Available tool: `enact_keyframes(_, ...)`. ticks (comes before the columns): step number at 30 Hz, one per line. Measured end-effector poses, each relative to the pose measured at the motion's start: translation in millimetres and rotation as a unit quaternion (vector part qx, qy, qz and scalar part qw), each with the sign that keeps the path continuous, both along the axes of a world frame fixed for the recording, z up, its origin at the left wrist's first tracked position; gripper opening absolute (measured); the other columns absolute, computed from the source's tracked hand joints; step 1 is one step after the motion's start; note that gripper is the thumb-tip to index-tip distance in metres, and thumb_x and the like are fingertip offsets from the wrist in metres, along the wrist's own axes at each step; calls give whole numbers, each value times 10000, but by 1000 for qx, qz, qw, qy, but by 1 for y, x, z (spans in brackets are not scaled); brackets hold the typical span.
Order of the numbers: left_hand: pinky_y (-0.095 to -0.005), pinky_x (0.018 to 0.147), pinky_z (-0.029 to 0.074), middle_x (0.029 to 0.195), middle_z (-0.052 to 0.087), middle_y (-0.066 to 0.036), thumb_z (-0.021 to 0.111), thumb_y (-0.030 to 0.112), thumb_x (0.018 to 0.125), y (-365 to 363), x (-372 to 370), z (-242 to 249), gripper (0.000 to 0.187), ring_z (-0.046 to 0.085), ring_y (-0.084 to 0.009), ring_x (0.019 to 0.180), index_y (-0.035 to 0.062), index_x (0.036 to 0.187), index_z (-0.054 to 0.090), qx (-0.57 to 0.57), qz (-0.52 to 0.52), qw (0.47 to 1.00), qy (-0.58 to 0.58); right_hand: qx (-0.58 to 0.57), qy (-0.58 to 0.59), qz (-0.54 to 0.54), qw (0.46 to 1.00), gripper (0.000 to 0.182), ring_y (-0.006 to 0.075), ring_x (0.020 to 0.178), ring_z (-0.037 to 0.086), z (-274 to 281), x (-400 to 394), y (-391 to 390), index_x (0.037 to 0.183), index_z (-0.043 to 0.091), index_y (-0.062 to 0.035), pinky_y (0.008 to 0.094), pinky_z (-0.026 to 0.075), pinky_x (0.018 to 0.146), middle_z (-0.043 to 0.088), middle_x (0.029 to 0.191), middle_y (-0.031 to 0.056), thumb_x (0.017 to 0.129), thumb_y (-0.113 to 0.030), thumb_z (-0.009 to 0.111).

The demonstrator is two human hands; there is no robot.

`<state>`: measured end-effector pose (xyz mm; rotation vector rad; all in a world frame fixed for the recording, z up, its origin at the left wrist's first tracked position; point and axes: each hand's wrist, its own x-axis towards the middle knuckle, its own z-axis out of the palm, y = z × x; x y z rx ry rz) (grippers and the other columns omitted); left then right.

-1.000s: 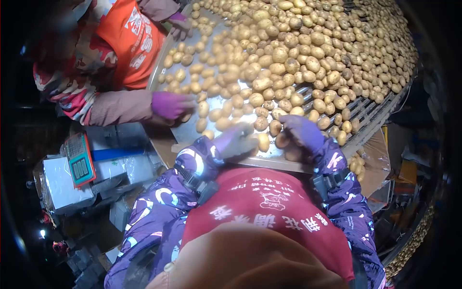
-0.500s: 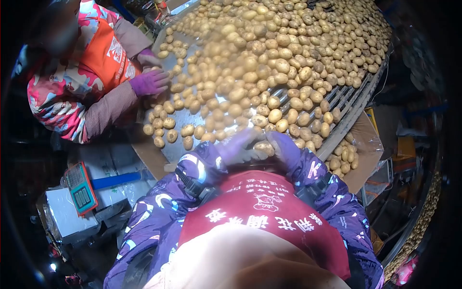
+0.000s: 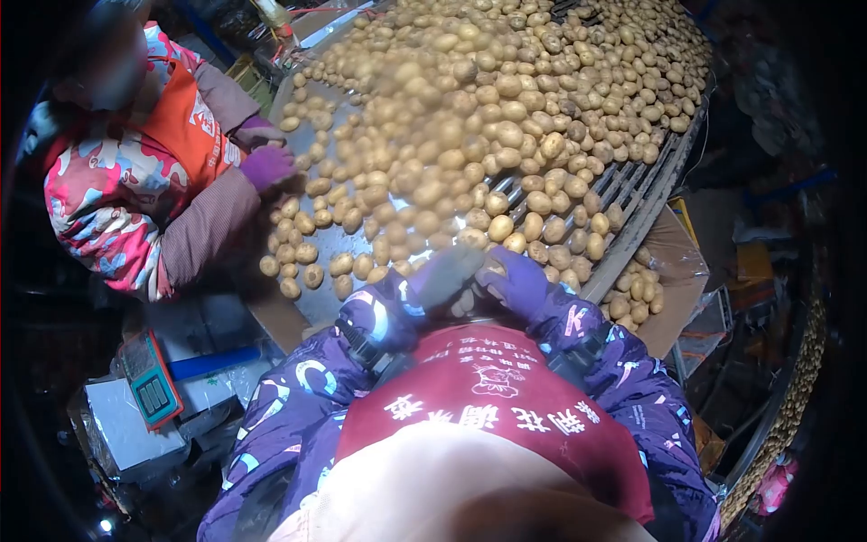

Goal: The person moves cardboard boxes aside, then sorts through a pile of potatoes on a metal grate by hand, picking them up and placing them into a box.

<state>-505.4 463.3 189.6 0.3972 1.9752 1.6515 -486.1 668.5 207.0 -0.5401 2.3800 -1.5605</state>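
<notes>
My left hand (image 3: 446, 276), in a purple and grey glove, is at the near edge of the sorting table (image 3: 336, 237), close to my right hand. Its fingers are blurred, and I cannot make out whether they grip anything. Facing it, my right hand (image 3: 517, 278) in a purple glove is curled round a potato (image 3: 493, 266), partly hidden by the fingers. Just below and between the hands, a few pale potatoes (image 3: 464, 303) show in shadow. Loose potatoes (image 3: 497, 203) lie right beyond both hands.
A large heap of potatoes (image 3: 578, 81) covers the far side. Slatted bars (image 3: 623, 194) run along the right. A cardboard box (image 3: 668, 312) with potatoes stands below them. At left, a co-worker's purple-gloved hand (image 3: 268, 166) reaches the table; a scale display (image 3: 151, 379) stands nearer.
The view has shifted slightly. My hands have turned; the potato that showed between them is no longer plainly visible there. The co-worker's outstretched hand has drawn back and curled.
</notes>
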Motion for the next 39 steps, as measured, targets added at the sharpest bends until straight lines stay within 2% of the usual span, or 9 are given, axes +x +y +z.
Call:
enact_keyframes(4,-366,690,471,883,615,-138,616,195,877,-3,5,-7,302,592,-303,783,43,1138,608,-21,-48,987,155,-196,-206,53,957,244,150,822,598,11,-2,5,1154,606,-23,314,507,712,643,932,67,987,-201,605)
enact_keyframes(11,-356,724,507,962,652,-156,690,167,832,21,0,-3,362,635,-320,859,17,1152,611,44,-43,982,-179,-241,-353,-14,904,205,153,818,590,9,-5,24,1128,619,-24,330,518,704,634,935,54,1002,-178,569)
enact_keyframes(15,-337,655,460,855,645,-105,604,369,977,33,-5,14,365,625,-207,773,19,1077,628,6,-54,998,-33,9,29,32,999,214,232,827,609,-41,-17,56,1114,626,-23,381,540,715,628,964,113,975,-171,558)
enact_keyframes(17,-428,793,444,1051,611,-130,649,363,928,40,-27,13,388,584,-268,949,82,1191,598,-110,-34,974,197,353,110,97,924,278,325,978,626,-42,-43,74,1164,640,-46,415,542,844,626,1096,180,906,-129,581)
enact_keyframes(19,-518,930,428,1247,576,-155,693,356,879,48,-50,11,492,544,-329,1125,146,1306,569,-220,-11,884,412,124,-9,-190,974,399,328,1149,597,-17,-45,91,1274,613,-74,416,509,978,610,1234,167,876,-104,601)
enact_keyframes(23,-646,1098,281,1483,451,-150,725,347,809,71,-75,-14,624,396,-389,1359,180,1385,555,-264,-93,812,512,283,195,-97,934,507,358,1219,568,-74,-119,131,1386,547,-156,428,475,1057,553,1365,140,885,-105,593)
enact_keyframes(31,-499,950,448,1041,634,-142,605,132,846,28,-86,-1,200,575,-355,1097,61,1024,666,-364,6,790,492,71,118,-38,990,382,375,1025,594,-110,-108,148,1207,599,-76,476,493,894,594,1133,174,858,-213,673)
enact_keyframes(33,-472,881,480,997,638,-152,619,114,831,18,-77,-18,214,588,-357,1014,51,1032,657,-242,135,867,414,-100,-125,-40,986,305,303,1034,606,-105,-107,166,1202,590,-45,428,509,886,612,1132,157,927,-175,611)
enact_keyframes(39,-355,700,536,948,627,-85,488,237,999,28,-64,-5,330,606,-184,810,19,1216,607,44,401,909,-106,198,142,-148,959,376,328,1173,561,-144,-174,221,1289,562,-51,424,450,1017,565,1295,195,914,-81,547)
